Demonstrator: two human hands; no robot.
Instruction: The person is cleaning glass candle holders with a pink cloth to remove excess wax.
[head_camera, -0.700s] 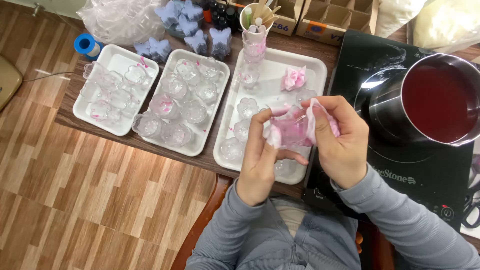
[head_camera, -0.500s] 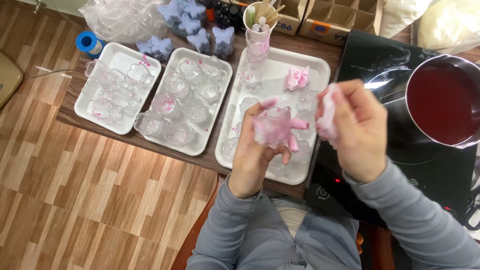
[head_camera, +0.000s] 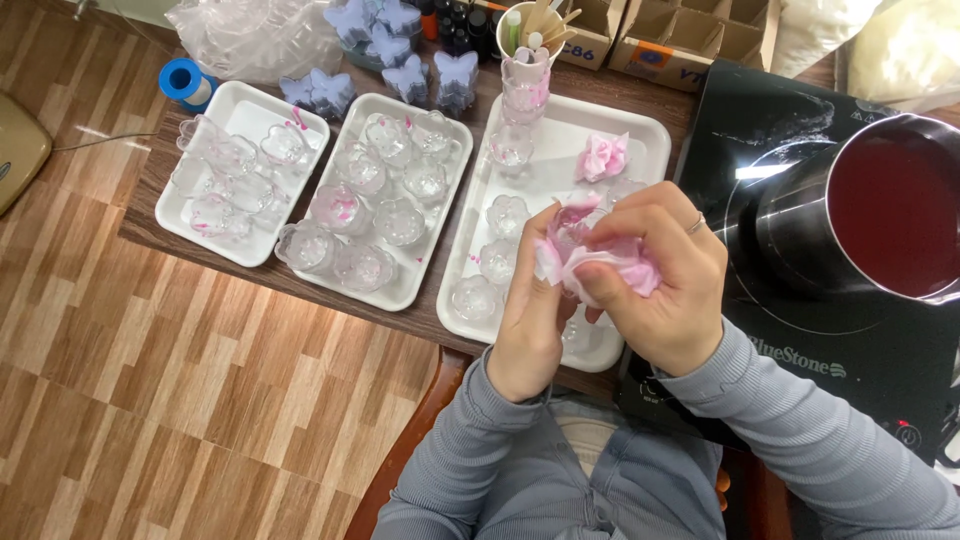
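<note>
Back together since the earlier frame, both hands, left (head_camera: 535, 300) and right (head_camera: 655, 275), pinch a pink-stained tissue (head_camera: 600, 262) around a small clear mould (head_camera: 568, 232), wiping it over the white tray (head_camera: 655, 140).

Dark wooden table (head_camera: 150, 195), three white trays (head_camera: 560, 150), black induction cooktop (head_camera: 800, 330), cardboard boxes (head_camera: 680, 35), blue tape roll (head_camera: 185, 82)

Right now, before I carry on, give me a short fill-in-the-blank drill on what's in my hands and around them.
1. Both hands, the left hand and right hand, work a crumpled ____ tissue against a small clear mould.
2. The hands hover over the ____ of the three white trays.
3. The metal pot on the black cooktop holds dark ____ liquid.
4. A ring shows on the ____ hand.

Missing words: pink; rightmost; red; right
</note>
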